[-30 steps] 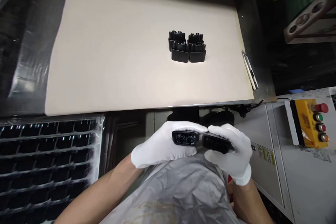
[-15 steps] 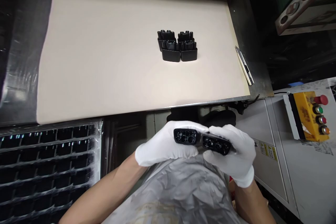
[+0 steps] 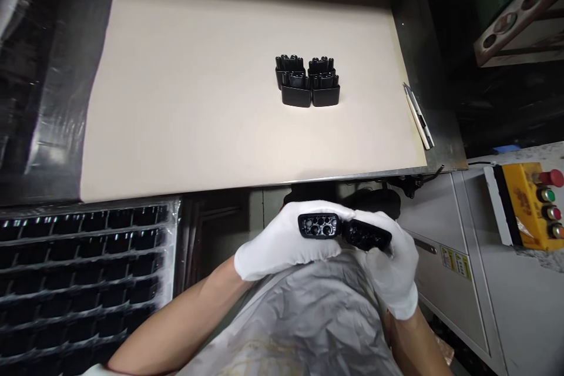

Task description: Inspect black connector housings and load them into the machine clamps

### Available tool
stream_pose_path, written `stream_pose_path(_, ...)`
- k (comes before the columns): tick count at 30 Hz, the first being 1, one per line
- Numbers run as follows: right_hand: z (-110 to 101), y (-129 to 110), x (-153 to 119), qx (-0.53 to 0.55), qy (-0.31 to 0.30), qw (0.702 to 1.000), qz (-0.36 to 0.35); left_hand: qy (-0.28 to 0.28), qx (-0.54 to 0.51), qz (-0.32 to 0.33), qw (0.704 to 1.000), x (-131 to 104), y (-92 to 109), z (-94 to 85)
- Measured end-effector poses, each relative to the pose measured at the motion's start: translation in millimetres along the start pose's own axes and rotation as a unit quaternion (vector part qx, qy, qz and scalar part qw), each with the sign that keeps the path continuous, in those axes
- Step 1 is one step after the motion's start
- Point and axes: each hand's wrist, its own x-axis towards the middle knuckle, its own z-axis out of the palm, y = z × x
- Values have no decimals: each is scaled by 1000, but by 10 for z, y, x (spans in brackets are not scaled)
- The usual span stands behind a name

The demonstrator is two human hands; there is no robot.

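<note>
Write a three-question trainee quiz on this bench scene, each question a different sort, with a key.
1. True or false: the left hand and the right hand each hold one black connector housing.
2. Multiple choice: how many black housings stand in the cluster on the beige mat? A) two B) four C) six
3. Fill in: the yellow box at the right edge carries a column of push ____.

Key
1. True: the left housing shows its round cavities to the camera, and the right housing sits beside it.
2. B
3. buttons
</note>
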Motion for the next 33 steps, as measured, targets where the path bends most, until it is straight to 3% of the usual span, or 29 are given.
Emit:
stream_pose_path(5,-36,2,-43,-23,10,1000,-9,-11,29,28,999,20,5,-21)
stream_pose_path(10,-103,-125,-85,-51,30,996,-68,-75,19,86,993,74,-31,-77)
stream_pose_path(18,-79,-463,3,-60,27,983,-171,-171,-110,40,978,142,-95,-143)
stream_pose_path(24,10,-617,-5,-79,67,980,-171,-212,-163,43,963,161,-210,-224)
stream_pose_path(33,80,-767,-21,-108,33,977,-178,-254,-215,51,942,123,-250,-311)
